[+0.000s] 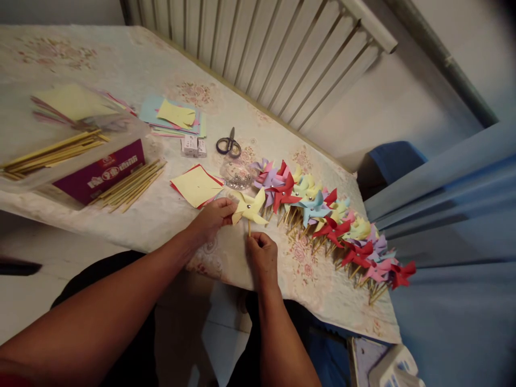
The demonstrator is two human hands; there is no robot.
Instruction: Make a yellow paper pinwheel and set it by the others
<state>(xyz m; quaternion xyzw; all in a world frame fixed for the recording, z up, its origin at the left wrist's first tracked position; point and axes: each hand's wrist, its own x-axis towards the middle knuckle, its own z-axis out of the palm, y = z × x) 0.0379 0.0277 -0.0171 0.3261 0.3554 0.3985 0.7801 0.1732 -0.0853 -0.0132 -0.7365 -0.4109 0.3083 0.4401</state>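
Yellow paper makes the pinwheel (252, 214), which is over the flowery worktop (133, 64), between the two hands; the left hand (217, 216) pinches one of its paper tips with thumb and finger; the right hand (263, 259) is closed on its thin stick (249, 229), below the paper part; a shiny round dot (249, 206) sits in the middle. Just behind is a clear bag (237, 175) of small silver bits; left of the bag lie square sheets (195, 185), yellow on top with red peeking out; dark scissors (229, 144) lie past the bag, near two little boxes (192, 145). On the right, many pinwheels (332, 231) of lots of colours lie in a long row; on the left, a tub (100, 172) with a purple label has long sticks in it, and a loose bunch of sticks (131, 187) lies just beside it.
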